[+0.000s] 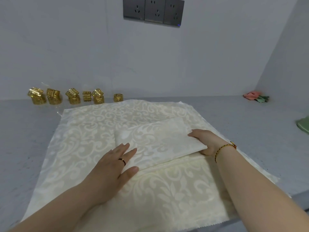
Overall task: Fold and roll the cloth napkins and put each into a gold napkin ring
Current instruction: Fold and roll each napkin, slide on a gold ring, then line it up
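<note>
Evidently a fold is being set: the folded napkin (155, 139) lies on top of a larger spread napkin (87, 139), near its middle and a little to the right, so the flat cloth beneath serves as a clean working bed. At the folded napkin's near-left corner the left grip (115, 166) lies flat, fingers straight and slightly spread, pressing the layers down. I judge it to be an anchor, so that nothing slides. At the folded napkin's right edge the right grip (205, 141) pinches the cloth, thumb on top and fingers tucked under the layers, probably to square the edge or start the roll. Well behind the folded napkin and to its left, the gold napkin rings (73, 96) stand in a row on the grey desk (25, 131), some stacked in pairs — out of the way of the folding, yet likely within reach for the last step.
</note>
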